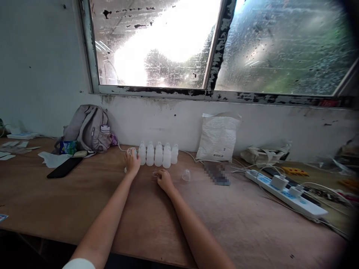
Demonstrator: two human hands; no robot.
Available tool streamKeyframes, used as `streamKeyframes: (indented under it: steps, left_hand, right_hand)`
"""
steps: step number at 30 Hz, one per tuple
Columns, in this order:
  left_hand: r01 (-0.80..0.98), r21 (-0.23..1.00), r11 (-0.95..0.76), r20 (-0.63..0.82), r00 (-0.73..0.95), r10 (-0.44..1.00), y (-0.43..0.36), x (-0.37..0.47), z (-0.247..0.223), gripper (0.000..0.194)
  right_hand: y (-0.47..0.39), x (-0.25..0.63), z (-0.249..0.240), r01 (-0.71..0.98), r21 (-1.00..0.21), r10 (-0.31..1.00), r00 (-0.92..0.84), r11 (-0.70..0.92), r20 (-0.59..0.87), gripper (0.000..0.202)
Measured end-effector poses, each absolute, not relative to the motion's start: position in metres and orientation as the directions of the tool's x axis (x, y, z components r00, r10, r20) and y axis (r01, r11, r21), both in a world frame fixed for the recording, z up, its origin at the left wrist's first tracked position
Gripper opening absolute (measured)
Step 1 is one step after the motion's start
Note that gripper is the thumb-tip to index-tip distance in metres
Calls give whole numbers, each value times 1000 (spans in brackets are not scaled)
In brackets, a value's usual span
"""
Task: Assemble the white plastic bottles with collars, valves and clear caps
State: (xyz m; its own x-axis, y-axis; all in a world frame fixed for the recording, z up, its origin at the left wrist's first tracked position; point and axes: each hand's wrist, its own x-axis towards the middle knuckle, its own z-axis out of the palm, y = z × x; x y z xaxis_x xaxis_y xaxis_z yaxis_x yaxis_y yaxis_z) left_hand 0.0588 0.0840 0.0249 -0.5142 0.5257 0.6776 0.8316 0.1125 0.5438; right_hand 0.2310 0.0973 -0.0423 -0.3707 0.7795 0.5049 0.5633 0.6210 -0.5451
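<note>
Several frosted white baby bottles [158,156] with clear tops stand upright in close rows by the wall. At the left end of the group, my left hand [132,163] is closed around one more bottle, mostly covered by the fingers. In front of the bottles rests my right hand [165,180], its fingers bent together at the edge of a small clear cap [155,173] on the table. A larger clear dome-shaped cap [186,175] lies to the right, apart from both hands.
On the wooden table [151,220], a grey backpack [89,130] and black phone [65,167] are at left. A white plastic parcel [218,137] leans on the wall. A power strip [286,194] with plugs and cables lies at right, near a beige pouch [262,155].
</note>
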Motion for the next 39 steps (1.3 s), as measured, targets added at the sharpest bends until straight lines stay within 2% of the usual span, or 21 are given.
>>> streamKeyframes:
  steps: [5, 8, 11, 16, 19, 21, 23, 25, 26, 28, 31, 35, 39]
  left_hand:
    - [943, 323, 79, 728, -301, 616, 103, 63, 54, 40]
    - [959, 270, 91, 700, -260, 665, 110, 62, 58, 39]
    - [951, 297, 88, 685, -276, 674, 114, 60, 53, 33]
    - [901, 434, 4, 695, -337, 635, 107, 62, 47, 24]
    - [843, 533, -78, 725, -407, 556, 95, 64, 55, 25]
    - [748, 631, -205, 731, -486, 479, 88, 66, 64, 30]
    - [493, 778, -389, 628, -615, 476, 82, 70, 70, 31]
    - [153, 855, -496, 444, -711, 546, 78, 77, 67, 28]
    - [23, 863, -505, 357, -735, 577, 76, 82, 62, 28]
    - [-83, 864, -496, 264, -764, 589, 72, 93, 45, 28]
    - [-218, 857, -466, 162, -745, 647, 65, 108, 15, 31]
    - [-435, 823, -365, 46, -590, 806, 61, 115, -7, 26]
    - [-583, 757, -296, -27, -480, 877, 61, 108, -7, 18]
  right_hand:
    - [96, 232, -42, 557, -551, 779, -359, 621, 515, 32]
    - [96, 232, -42, 550, -561, 781, -354, 619, 514, 32]
    - [96, 231, -42, 539, -580, 788, -342, 611, 512, 31]
    - [96, 232, -39, 499, -642, 810, -288, 582, 510, 31]
    - [94, 233, -34, 463, -689, 827, -239, 558, 509, 29]
    - [92, 233, -28, 402, -747, 846, -192, 530, 498, 25]
    - [90, 232, -21, 202, -881, 904, -107, 427, 414, 30]
    - [86, 230, -15, -123, -971, 972, -91, 204, 216, 38]
    - [85, 230, -12, -265, -962, 984, -143, 66, 106, 43]
    - [81, 229, -8, -398, -902, 952, -302, -165, -41, 50]
    - [78, 229, -7, -385, -871, 902, -409, -305, -135, 50]
    - [80, 230, -10, -323, -914, 940, -311, -245, -142, 44]
    - [79, 235, -8, -194, -931, 885, -416, -310, -208, 50]
